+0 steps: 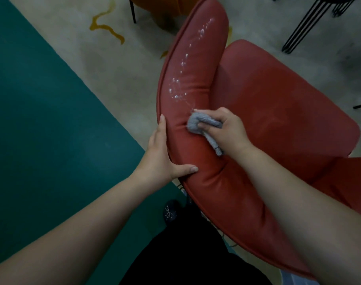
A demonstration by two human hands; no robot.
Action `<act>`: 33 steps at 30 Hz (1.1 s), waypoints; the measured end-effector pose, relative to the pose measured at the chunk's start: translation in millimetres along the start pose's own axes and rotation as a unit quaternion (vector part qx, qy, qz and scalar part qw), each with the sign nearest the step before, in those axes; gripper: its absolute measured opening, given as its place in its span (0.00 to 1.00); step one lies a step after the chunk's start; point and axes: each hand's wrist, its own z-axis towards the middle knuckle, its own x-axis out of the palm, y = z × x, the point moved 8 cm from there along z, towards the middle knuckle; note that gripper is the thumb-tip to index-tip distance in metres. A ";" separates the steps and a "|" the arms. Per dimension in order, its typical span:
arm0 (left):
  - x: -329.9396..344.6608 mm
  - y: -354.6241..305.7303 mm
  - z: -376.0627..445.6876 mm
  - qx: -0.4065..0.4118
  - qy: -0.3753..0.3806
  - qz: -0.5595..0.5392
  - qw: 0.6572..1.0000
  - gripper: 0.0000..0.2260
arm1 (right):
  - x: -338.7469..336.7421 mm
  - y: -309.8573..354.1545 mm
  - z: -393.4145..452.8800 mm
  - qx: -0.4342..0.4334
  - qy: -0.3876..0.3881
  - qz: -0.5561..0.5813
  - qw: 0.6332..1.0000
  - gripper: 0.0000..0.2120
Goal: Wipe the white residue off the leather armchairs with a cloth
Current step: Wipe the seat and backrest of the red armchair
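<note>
Grey cloth (198, 124) (no label) | right hand (227, 128) presses | armchair (196, 89)

Both bare forearms reach forward from the lower corners. Left hand (162, 153): fingers straight and together, pointing away, thumb spread wide to the right, palm pressed flat against the chair's back (196, 83). Right hand (227, 128): wrist bent, fingers curled around a bunched cloth (198, 125), which sticks out past the fingertips and below the palm.
</note>
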 end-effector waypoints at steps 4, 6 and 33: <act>-8.3 -5.8 11.0 -0.011 -0.011 0.007 1.000 0.63 | -14.4 -10.5 5.6 0.035 -0.027 0.034 0.998 0.17; -11.2 -7.2 17.4 -0.012 -0.019 0.014 1.000 0.63 | 6.5 6.0 4.9 -0.007 0.008 0.077 0.997 0.19; -30.6 -15.1 71.2 -0.028 -0.148 -0.019 0.988 0.62 | 6.3 28.6 82.9 -0.078 0.005 -0.011 0.997 0.21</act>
